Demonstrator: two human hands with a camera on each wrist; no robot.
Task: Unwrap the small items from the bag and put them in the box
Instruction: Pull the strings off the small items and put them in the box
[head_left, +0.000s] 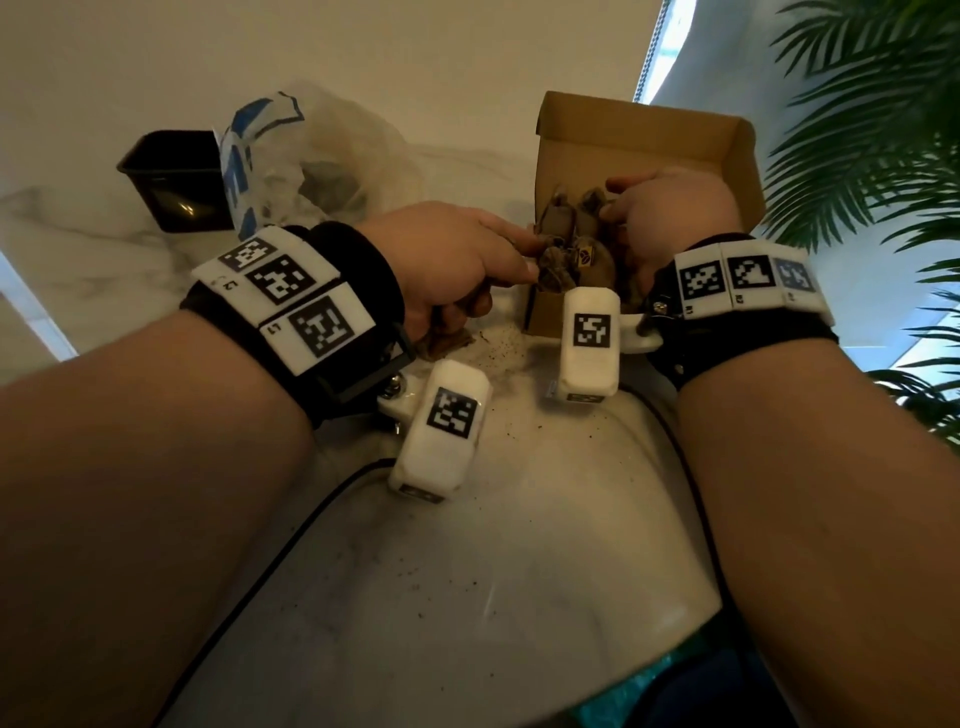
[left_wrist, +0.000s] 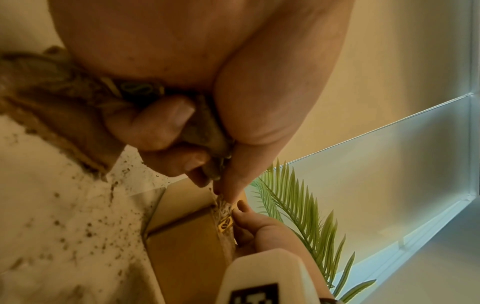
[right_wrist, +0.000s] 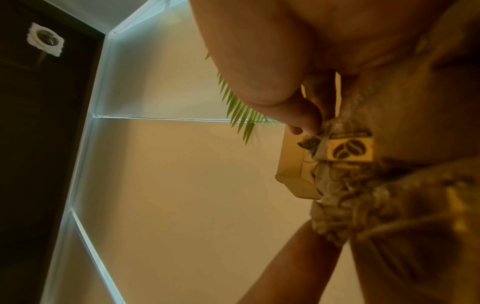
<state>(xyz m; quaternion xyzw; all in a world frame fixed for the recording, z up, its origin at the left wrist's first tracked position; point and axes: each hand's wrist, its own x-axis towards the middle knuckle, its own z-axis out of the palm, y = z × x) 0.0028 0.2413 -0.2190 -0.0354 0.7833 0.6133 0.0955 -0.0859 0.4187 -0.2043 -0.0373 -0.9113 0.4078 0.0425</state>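
Observation:
An open cardboard box stands on the marble table with several small brown packets inside. My left hand is at the box's near left corner. Its curled fingers grip crumpled brown wrapper paper, while its thumb and forefinger pinch the end of a packet with a yellow label. My right hand is inside the box and holds that labelled packet from the other side, fingers curled round it. A clear plastic bag with dark items lies behind the left hand.
A black square container sits at the far left beside the bag. Brown crumbs are scattered on the table in front of the box. A palm plant stands to the right. The table edge and cables run near my body.

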